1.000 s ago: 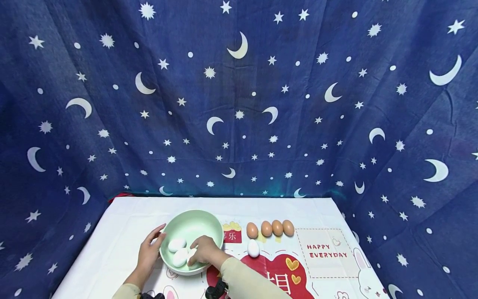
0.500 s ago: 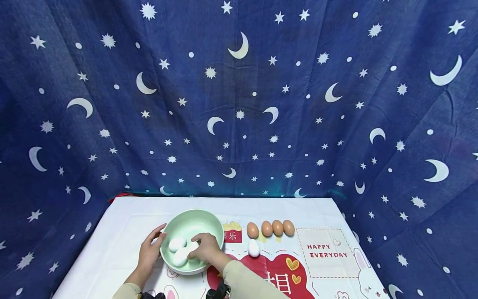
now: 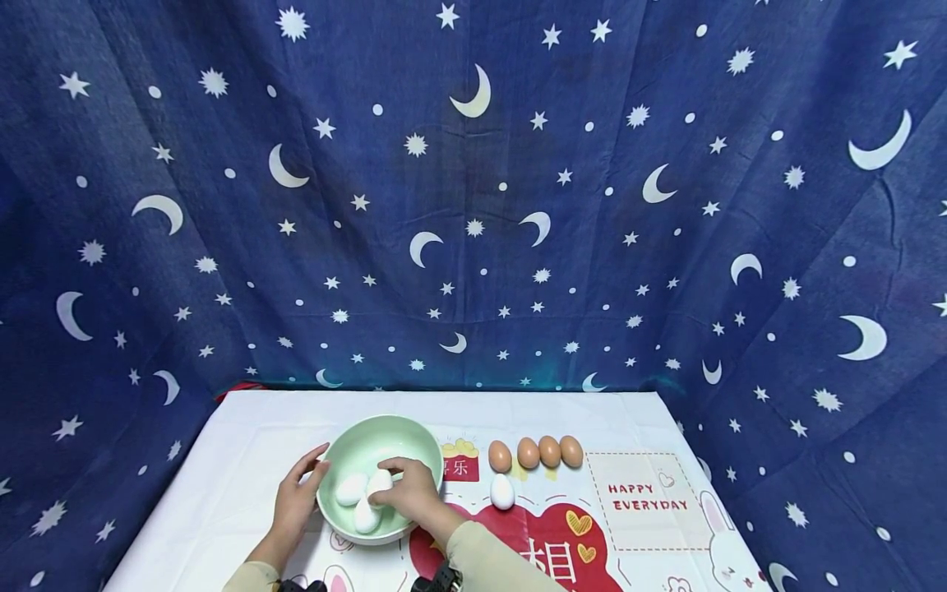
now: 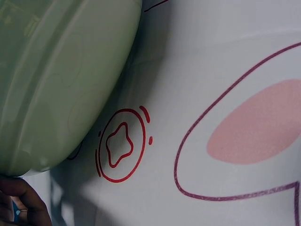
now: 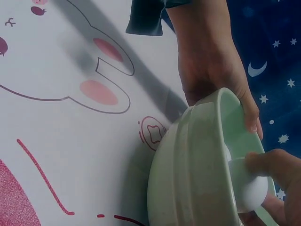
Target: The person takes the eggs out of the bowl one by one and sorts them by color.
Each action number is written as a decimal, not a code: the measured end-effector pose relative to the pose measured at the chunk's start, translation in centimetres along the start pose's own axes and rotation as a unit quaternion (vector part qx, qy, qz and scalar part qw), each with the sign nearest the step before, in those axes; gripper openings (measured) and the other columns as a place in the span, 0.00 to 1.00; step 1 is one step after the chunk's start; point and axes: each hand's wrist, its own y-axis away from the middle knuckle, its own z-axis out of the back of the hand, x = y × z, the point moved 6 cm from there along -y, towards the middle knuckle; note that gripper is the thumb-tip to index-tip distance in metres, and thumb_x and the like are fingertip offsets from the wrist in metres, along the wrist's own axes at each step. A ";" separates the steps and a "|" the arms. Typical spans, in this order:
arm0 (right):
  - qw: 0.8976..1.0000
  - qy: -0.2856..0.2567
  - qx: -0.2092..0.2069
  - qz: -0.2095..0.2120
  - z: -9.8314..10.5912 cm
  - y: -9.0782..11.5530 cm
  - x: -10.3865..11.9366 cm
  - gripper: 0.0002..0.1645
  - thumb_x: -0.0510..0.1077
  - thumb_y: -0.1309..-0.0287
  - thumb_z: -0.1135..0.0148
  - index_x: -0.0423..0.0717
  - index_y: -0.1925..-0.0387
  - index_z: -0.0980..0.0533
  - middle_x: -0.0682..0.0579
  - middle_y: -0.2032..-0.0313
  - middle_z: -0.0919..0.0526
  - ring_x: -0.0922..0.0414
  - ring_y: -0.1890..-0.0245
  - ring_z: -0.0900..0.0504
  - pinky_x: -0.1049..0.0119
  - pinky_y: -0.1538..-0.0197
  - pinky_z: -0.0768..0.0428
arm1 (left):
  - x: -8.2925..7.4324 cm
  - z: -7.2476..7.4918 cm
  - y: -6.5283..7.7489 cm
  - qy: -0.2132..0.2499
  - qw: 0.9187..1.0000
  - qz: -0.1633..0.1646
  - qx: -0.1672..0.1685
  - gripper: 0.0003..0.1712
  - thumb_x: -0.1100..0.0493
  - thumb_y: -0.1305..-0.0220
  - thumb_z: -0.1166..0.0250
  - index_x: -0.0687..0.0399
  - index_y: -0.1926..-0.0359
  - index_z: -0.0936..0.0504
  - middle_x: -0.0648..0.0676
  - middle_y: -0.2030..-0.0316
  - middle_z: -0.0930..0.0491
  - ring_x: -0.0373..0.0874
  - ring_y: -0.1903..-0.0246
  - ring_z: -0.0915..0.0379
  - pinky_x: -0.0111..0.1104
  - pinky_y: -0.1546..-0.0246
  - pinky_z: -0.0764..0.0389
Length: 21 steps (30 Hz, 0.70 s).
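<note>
A pale green bowl (image 3: 385, 444) stands on the left part of the table. My left hand (image 3: 297, 493) holds its left rim, thumb at the edge and fingers along the outer wall. Inside the bowl, my right hand (image 3: 411, 491) pinches a white egg (image 3: 380, 483) between thumb and fingers; the right wrist view shows this white egg (image 5: 249, 192) just within the rim. Two more white eggs lie close by in the bowl, one white egg (image 3: 351, 489) to the left and another white egg (image 3: 367, 518) nearer the front.
Right of the bowl, several brown eggs (image 3: 550, 451) form a row, with a single white egg (image 3: 502, 492) in front of them. A printed white cloth (image 3: 281, 419) covers the table. Dark blue starry curtains (image 3: 473, 247) enclose the back and sides.
My right hand has raised the pinched egg slightly and shifted it toward the bowl's middle, so more of it shows. The front white egg has turned and moved a little right. My left hand stays put.
</note>
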 end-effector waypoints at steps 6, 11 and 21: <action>0.999 -0.033 0.007 0.003 0.2 0.1 -0.1 0.28 0.38 0.62 0.19 0.44 0.53 0.17 0.56 0.63 0.19 0.65 0.68 0.20 0.75 0.68 0.19 | 0.1 0.0 -0.1 -0.001 1.000 0.006 0.005 0.30 0.45 0.25 0.47 0.50 0.29 0.35 0.63 0.39 0.37 0.40 0.57 0.26 0.25 0.62 0.16; 0.997 -0.070 0.015 0.006 0.3 0.2 0.0 0.28 0.37 0.60 0.20 0.43 0.52 0.18 0.54 0.63 0.18 0.61 0.66 0.16 0.72 0.67 0.16 | -0.1 0.0 0.1 -0.001 1.000 0.005 0.009 0.30 0.44 0.25 0.48 0.50 0.29 0.35 0.62 0.39 0.37 0.38 0.58 0.27 0.23 0.61 0.17; 0.991 -0.129 0.024 0.002 0.7 0.3 0.0 0.28 0.35 0.59 0.21 0.42 0.51 0.18 0.53 0.66 0.17 0.63 0.64 0.18 0.74 0.62 0.18 | -0.1 0.0 0.1 -0.001 1.000 0.002 0.008 0.29 0.44 0.25 0.47 0.49 0.29 0.34 0.61 0.40 0.36 0.34 0.63 0.27 0.24 0.66 0.17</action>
